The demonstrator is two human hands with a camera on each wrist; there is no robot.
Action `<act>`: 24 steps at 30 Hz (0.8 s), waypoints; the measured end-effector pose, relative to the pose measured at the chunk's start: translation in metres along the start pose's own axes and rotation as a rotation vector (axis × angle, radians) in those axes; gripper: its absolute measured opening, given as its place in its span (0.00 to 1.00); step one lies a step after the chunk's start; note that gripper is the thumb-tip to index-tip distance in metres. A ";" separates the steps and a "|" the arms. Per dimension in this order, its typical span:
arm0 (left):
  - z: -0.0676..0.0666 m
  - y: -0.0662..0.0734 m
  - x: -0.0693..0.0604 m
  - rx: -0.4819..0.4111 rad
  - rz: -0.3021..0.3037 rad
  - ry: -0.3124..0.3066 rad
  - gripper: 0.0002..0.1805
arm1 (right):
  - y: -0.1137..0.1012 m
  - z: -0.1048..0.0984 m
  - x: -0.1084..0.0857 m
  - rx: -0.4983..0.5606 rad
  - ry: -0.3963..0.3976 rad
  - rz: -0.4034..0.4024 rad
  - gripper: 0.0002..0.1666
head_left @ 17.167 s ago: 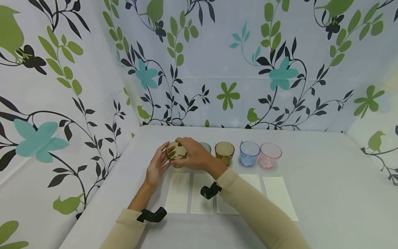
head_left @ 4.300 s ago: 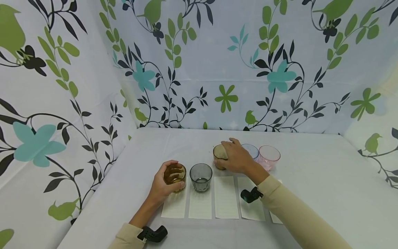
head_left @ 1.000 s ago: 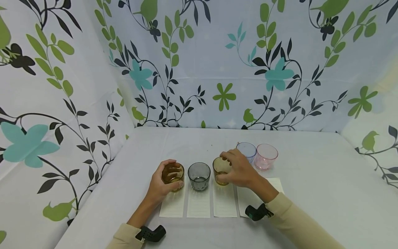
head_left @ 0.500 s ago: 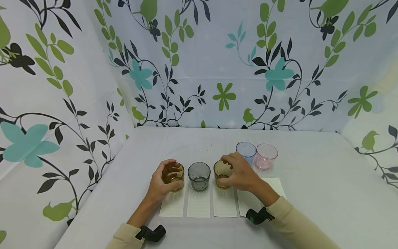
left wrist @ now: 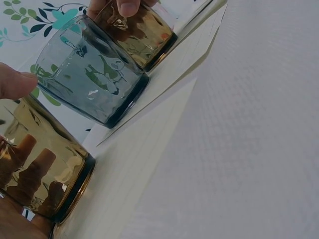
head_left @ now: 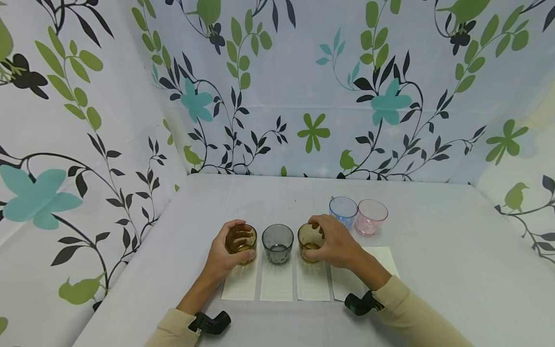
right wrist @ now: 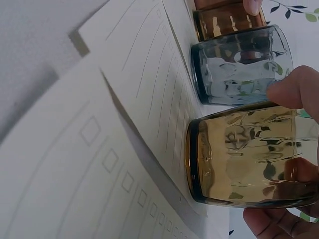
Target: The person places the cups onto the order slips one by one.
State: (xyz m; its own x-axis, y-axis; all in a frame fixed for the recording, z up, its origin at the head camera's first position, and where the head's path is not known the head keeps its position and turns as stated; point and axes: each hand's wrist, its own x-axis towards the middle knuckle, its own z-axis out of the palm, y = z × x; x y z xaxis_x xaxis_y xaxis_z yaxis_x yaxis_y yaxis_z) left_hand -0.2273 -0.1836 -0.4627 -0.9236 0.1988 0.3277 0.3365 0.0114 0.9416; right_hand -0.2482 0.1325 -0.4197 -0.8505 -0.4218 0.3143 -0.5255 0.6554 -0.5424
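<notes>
My left hand (head_left: 220, 255) grips a brown-amber glass tumbler (head_left: 248, 245), its fingers behind and thumb in front. That tumbler stands upright at the top end of the leftmost paper strip (head_left: 239, 284). My right hand (head_left: 342, 245) holds a lighter yellow-amber tumbler (head_left: 307, 238) by its sides, thumb in front. This one stands at the top of the third strip (head_left: 313, 284); in the right wrist view the yellow-amber tumbler (right wrist: 249, 154) has its base down on or against the paper. Between them, untouched, a grey tumbler (head_left: 277, 245) stands at the top of the second strip (head_left: 276, 284).
Behind my right hand stand a blue tumbler (head_left: 343, 212) and a pink tumbler (head_left: 371, 218), close together. More pale paper (head_left: 381, 258) lies partly under my right forearm. A patterned cloth (head_left: 269, 86) hangs behind the white table (head_left: 442, 270).
Since the earliest frame, the brown-amber, grey and yellow-amber tumblers have come forward from the back row onto the strips. Over the last second, the yellow-amber tumbler has shifted slightly right; my left hand stays put.
</notes>
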 end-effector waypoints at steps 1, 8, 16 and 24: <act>0.000 0.000 0.000 -0.001 0.000 0.000 0.40 | 0.000 0.000 0.000 0.003 -0.001 0.002 0.39; 0.000 0.000 0.001 -0.004 -0.001 0.004 0.40 | -0.002 0.000 -0.001 0.035 -0.014 0.030 0.41; 0.000 0.000 0.001 -0.012 0.005 -0.001 0.40 | -0.004 -0.006 -0.004 0.028 -0.056 0.025 0.48; 0.000 0.000 0.001 -0.009 0.009 -0.003 0.40 | -0.008 -0.017 -0.005 -0.005 -0.125 0.011 0.54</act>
State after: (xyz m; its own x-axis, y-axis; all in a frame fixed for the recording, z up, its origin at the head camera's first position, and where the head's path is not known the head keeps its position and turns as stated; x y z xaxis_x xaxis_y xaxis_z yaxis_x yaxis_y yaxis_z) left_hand -0.2282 -0.1831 -0.4625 -0.9201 0.2016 0.3359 0.3431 0.0007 0.9393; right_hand -0.2406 0.1400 -0.4041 -0.8469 -0.4892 0.2084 -0.5164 0.6633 -0.5417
